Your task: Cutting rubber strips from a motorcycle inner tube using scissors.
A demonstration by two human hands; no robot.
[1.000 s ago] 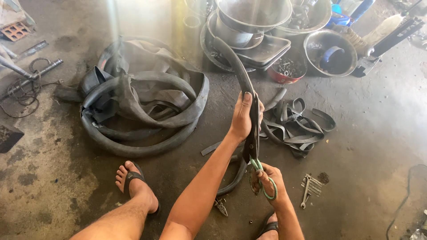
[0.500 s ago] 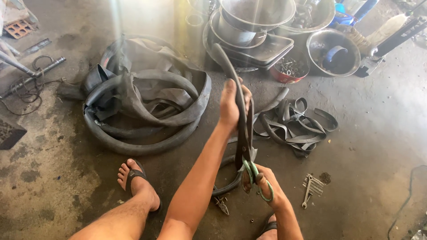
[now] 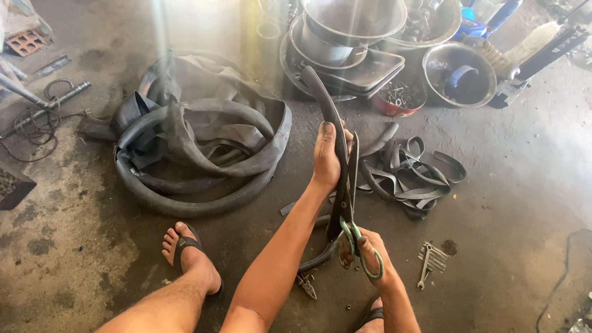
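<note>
Left hand (image 3: pixel 325 157) grip closed around a black rubber strip (image 3: pixel 327 105), held upright above the concrete floor (image 3: pixel 524 185). Right hand (image 3: pixel 370 256), nearer, grip closed in the green handles of scissors (image 3: pixel 348 203); blades lie along the strip just right of the left hand. Coiled inner tubes (image 3: pixel 197 154) lie far left.

Bare floor (image 3: pixel 524 185) open at right of frame and lower left. Blocked at centre left by heap of rubber tubes (image 3: pixel 197 154), at upper centre by stacked metal bowls (image 3: pixel 357 43), at centre right by cut strips (image 3: pixel 413 172). Wrenches (image 3: pixel 431 262) lying lower right.
</note>
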